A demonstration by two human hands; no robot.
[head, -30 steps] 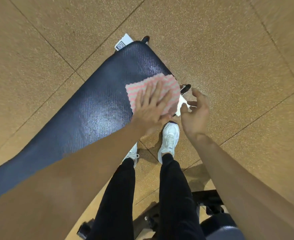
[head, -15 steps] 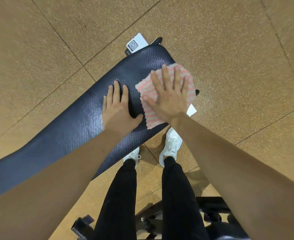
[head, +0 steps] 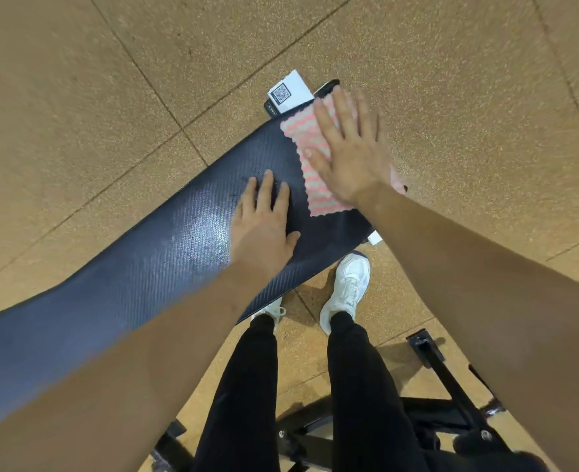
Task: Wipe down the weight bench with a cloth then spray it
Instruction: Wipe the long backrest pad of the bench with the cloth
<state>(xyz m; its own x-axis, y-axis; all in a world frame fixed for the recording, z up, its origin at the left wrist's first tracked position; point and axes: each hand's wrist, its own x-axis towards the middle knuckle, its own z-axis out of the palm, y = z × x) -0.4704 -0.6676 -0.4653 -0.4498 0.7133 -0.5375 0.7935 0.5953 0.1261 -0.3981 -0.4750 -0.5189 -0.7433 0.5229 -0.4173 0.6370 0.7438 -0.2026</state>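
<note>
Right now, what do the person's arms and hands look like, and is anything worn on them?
Both forearms are bare, no sleeves in view. The left hand and right hand carry no gloves, and no rings, watch or bands are visible.

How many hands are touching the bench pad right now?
2. The left hand lies flat on the bare bench pad, near its middle. The right hand presses the pink cloth flat at the pad's far end, so it touches through the cloth.

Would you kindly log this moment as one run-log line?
step: wiping | right hand: flat on cloth at bench end | left hand: flat on bench | spray: not seen
</note>
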